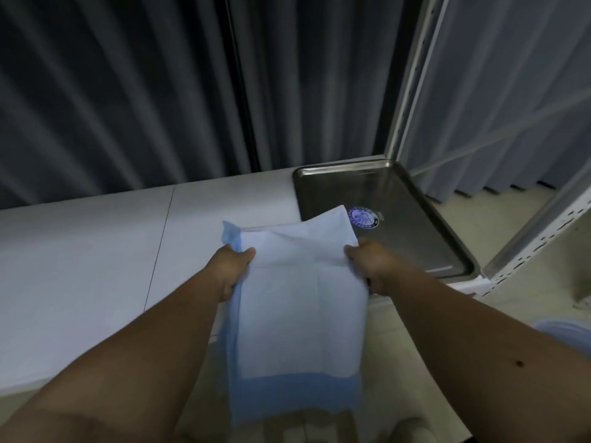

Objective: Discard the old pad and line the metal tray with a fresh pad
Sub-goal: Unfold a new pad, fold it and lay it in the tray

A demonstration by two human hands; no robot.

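You're gripping the limp, light pad (297,282) with left hand (230,270) and right hand (371,263), pinching opposite edges; it's likely sagging unless kept taut over the metal tray (415,219).

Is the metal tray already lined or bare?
Bare. The metal tray shows its steel bottom and round sticker; the pad hangs between the left hand and right hand.

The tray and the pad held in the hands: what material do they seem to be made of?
The metal tray looks like stainless steel with a brushed, dull shine: grey, with soft reflections and a rolled rim. The pad seems a thin absorbent paper or non-woven sheet, matte white with a blue border; it creases and hangs limp from the left hand and the right hand.
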